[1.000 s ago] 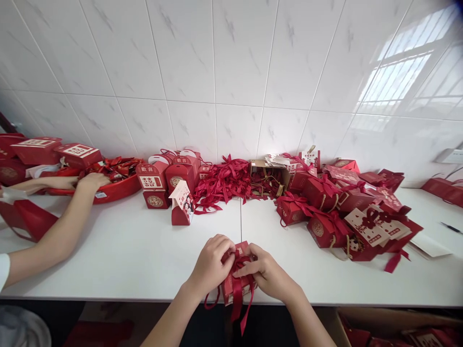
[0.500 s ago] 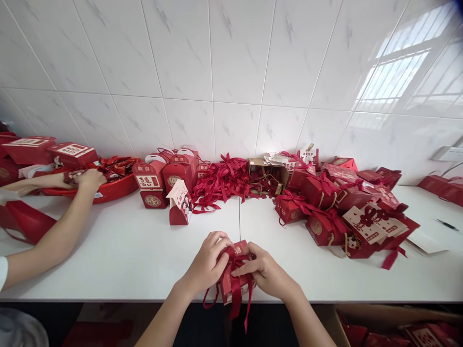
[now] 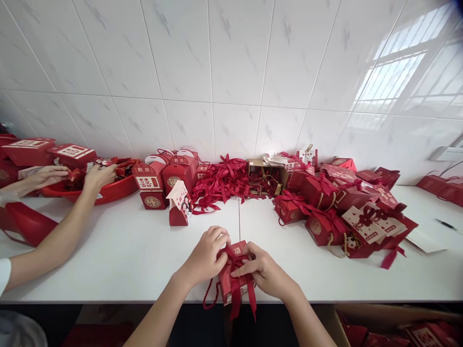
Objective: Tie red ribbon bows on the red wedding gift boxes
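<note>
A small red gift box (image 3: 225,284) lies at the table's front edge, with a dark red ribbon (image 3: 236,291) knotted in a bow over its top. My left hand (image 3: 209,253) pinches a loop of that ribbon on the left side. On the right, my right hand (image 3: 263,270) grips the bow, its forefinger laid across the knot. Two ribbon tails hang over the front of the box. A twisted red cord handle droops from its left side. The box's underside and some fingertips are hidden.
A heap of loose ribbons (image 3: 226,178) lies by the tiled wall, beside an open carton (image 3: 267,174). Standing boxes (image 3: 151,188) are to its left, bow-tied boxes (image 3: 321,212) to its right. At far left a co-worker's hands (image 3: 97,176) are over a red basin (image 3: 119,188).
My left hand has lifted slightly with the ribbon loop, while my right hand stays nearly still. The ribbon tails have shifted. The co-worker's hands have moved apart over the basin.
</note>
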Motion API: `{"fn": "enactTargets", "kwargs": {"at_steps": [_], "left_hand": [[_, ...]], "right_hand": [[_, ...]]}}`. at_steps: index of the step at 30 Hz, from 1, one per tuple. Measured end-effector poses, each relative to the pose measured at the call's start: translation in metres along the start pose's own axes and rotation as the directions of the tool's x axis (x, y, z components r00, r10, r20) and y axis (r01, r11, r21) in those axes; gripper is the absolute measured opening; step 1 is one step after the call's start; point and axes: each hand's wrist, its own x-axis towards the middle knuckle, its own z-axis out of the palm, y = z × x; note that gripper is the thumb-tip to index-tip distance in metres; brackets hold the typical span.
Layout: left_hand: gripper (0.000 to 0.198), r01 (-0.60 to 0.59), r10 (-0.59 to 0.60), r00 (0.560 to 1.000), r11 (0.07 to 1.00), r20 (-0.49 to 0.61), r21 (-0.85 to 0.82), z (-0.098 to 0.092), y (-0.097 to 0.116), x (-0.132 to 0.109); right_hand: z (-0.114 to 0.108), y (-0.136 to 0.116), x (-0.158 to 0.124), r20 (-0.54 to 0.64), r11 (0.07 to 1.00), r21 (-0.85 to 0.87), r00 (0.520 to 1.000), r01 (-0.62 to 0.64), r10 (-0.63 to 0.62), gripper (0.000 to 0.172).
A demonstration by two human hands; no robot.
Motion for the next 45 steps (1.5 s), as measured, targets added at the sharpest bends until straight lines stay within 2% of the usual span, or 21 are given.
{"fn": "enactTargets", "kwargs": {"at_steps": [8,14,20,25,28,30,31,34,38,45], "left_hand": [[0.027,0.005,0.011,0.998,0.974,0.068,-0.225,-0.002,0.007,-0.001],[0.019,0.040,-0.009,0.994,0.960,0.111,-0.277,0.004,-0.007,-0.002],[0.009,0.045,0.011,0.993,0.881,0.115,-0.472,0.006,-0.013,-0.004],[0.011,0.095,-0.075,0.995,0.861,0.059,-0.500,0.011,-0.005,-0.005],[0.011,0.143,-0.142,0.989,0.859,0.039,-0.492,0.014,-0.006,-0.007],[0.012,0.181,-0.180,0.982,0.835,0.052,-0.519,0.016,-0.008,-0.007],[0.013,0.195,-0.193,0.979,0.819,0.060,-0.540,0.016,-0.008,-0.007],[0.016,0.202,-0.222,0.974,0.798,0.035,-0.568,0.014,-0.004,-0.007],[0.013,0.175,-0.228,0.973,0.827,-0.033,-0.534,0.012,0.009,-0.007],[0.016,0.250,-0.353,0.933,0.779,-0.073,-0.575,0.031,0.022,-0.006]], "right_hand": [[0.000,0.000,-0.001,0.005,1.000,0.023,1.000,-0.004,0.004,0.050],[0.001,0.001,-0.002,-0.016,0.998,0.057,1.000,-0.021,0.022,0.049],[0.000,0.000,-0.002,-0.016,0.996,0.084,1.000,-0.011,0.012,0.050],[0.000,0.001,-0.003,-0.045,0.999,0.042,0.999,-0.013,0.015,0.042],[0.001,0.002,-0.004,-0.144,0.997,0.027,0.987,-0.069,0.072,0.023],[0.002,0.002,-0.004,-0.221,0.989,0.073,0.965,-0.132,0.145,0.009],[0.002,0.002,-0.003,-0.250,0.982,0.106,0.952,-0.155,0.177,0.007],[0.002,0.000,0.000,-0.277,0.968,0.176,0.934,-0.180,0.224,0.007],[0.001,-0.004,0.004,-0.294,0.964,0.172,0.924,-0.201,0.245,0.007],[0.006,0.000,0.005,-0.357,0.964,0.144,0.897,-0.222,0.260,0.018]]}}
